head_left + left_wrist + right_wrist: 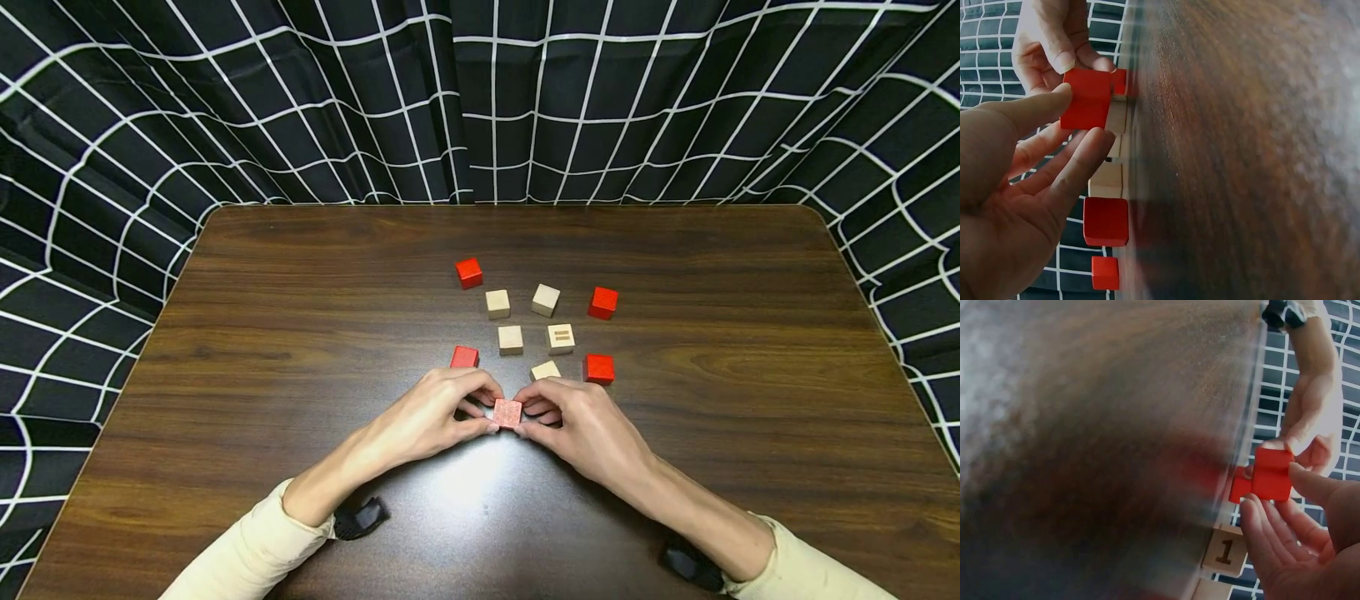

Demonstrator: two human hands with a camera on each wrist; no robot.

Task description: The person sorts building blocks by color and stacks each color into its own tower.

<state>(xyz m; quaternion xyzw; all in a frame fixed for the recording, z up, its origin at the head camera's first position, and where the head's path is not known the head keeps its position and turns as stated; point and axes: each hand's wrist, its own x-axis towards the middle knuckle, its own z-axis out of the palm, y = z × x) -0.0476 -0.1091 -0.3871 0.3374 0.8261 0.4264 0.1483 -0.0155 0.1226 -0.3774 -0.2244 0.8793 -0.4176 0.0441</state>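
A red cube [507,413] is pinched between the fingertips of both hands, near the middle of the table. My left hand [438,412] grips it from the left, thumb on the near side. From the right, my right hand [592,425] holds the opposite side. In the left wrist view the cube [1085,100] appears raised off the tabletop. Just beyond the left hand lies another red cube [465,357]. A pale wooden cube [545,370] sits beyond the right hand, partly hidden by it. The right wrist view shows a wooden cube [1225,552] marked "1".
Farther back stand plain wooden cubes [497,304] and a wooden cube [560,338] with an equals sign on top. Red cubes [602,303] lie around them at the left and right. Black gridded cloth [585,100] surrounds the brown table [300,275].
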